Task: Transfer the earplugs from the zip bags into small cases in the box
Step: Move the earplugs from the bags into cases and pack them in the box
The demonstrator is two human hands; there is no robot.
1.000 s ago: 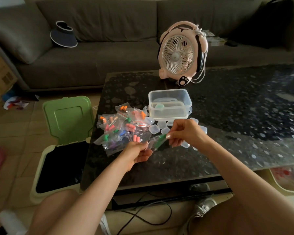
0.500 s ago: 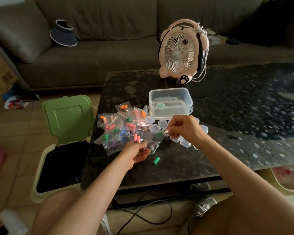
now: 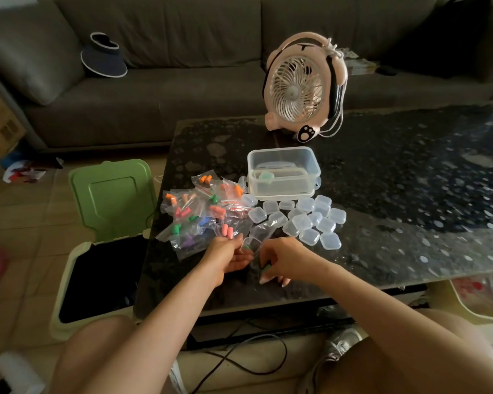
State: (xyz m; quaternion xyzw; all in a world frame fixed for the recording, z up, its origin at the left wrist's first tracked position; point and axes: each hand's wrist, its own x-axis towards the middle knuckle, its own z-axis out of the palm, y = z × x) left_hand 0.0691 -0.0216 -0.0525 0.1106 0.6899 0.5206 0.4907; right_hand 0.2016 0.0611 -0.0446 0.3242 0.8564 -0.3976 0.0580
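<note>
Earplugs first: one green earplug [image 3: 265, 269] lies on the bench [image 3: 410, 237] near its front edge. The right hand [image 3: 282, 260] has its grip clenched down on it, thumb and curled fingers pinching. A second green plug [image 3: 245, 247] sits at the fingertips of the left hand [image 3: 228, 257]. That grip also holds the loose zip bag [image 3: 257, 233], which stands up clear and seemingly empty between the two hands. My read of the step: bag emptied, plugs being gathered, no case picked yet.

Outward: the pile of full bags [image 3: 199, 217] lies just beside the left hand. The small cases [image 3: 310, 223] are scattered, lids shut, between the right hand and the box [image 3: 282, 177]. The box stands open, and one case inside shows something pale green.

Risks I note:
- The plug looks light and round, likely foam. A slack pinch could let it roll off the front edge to the floor, or left into the open bin [image 3: 111, 200] beside the bench.
- The left hand carries bag and plug together, so releasing the bag may drop the plug too.
- The cases are tiny and probably need two hands to open, and both hands are occupied.
- The fan [image 3: 302, 89] faces the pile and could shift an empty bag if it is running. I cannot tell whether it spins.
</note>
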